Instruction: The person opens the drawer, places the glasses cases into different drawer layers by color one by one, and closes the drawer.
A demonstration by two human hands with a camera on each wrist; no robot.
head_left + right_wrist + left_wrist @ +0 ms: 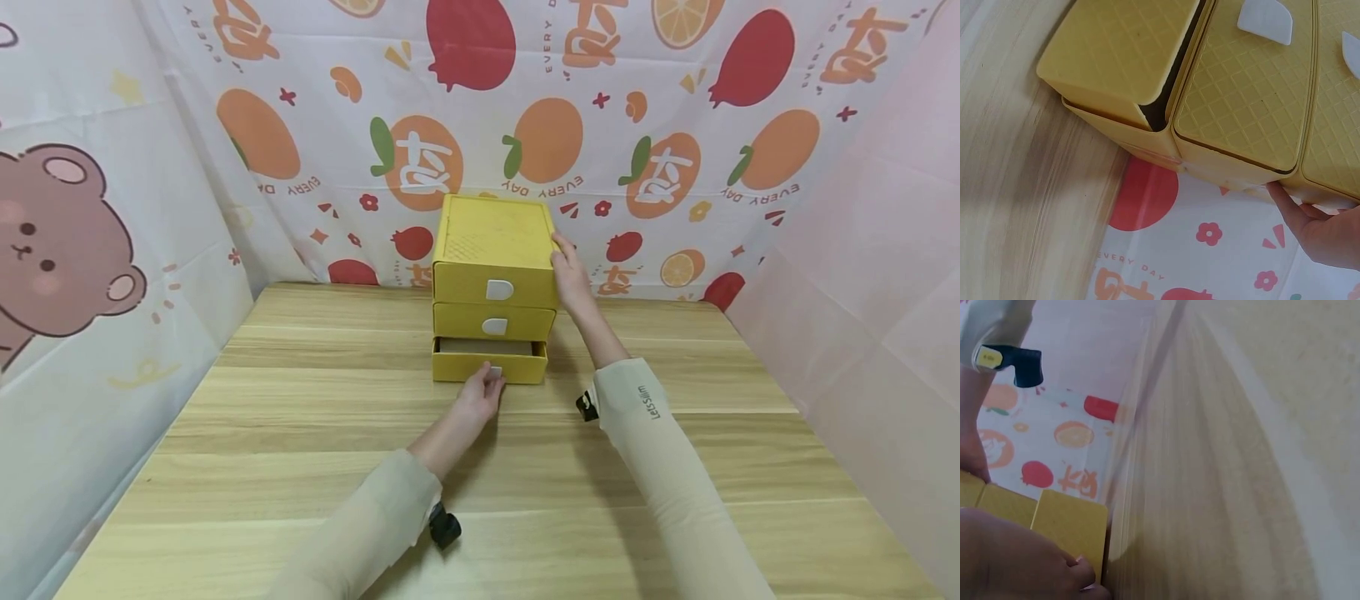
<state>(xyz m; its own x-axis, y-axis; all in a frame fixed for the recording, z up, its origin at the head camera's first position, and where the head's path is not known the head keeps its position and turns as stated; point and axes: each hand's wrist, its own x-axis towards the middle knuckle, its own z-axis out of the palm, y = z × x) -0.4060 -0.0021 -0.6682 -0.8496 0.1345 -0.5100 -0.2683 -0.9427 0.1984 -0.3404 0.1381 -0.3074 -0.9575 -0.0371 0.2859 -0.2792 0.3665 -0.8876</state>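
A yellow three-drawer box (498,229) stands near the back of the table, each drawer front bearing a white tab. The bottom drawer (452,367) juts partway out, and a strip of its inside shows. My left hand (480,395) pinches the white tab (497,372) of that drawer, thumb on top. Up at the box's right side, my right hand (572,282) rests with extended fingers on the upper edge. The right wrist view shows this hand (1329,234) against the side wall, and the bottom drawer (1116,50) sticking out past the middle drawer (1244,87).
Light wood-grain table (315,433) stretches around the box. Directly behind it hangs a fruit-printed cloth (480,108). Cloth also bounds the left side, printed with a bear (60,242), and the right side in pale pink (862,275). Black wrist cameras (445,527) hang below both sleeves.
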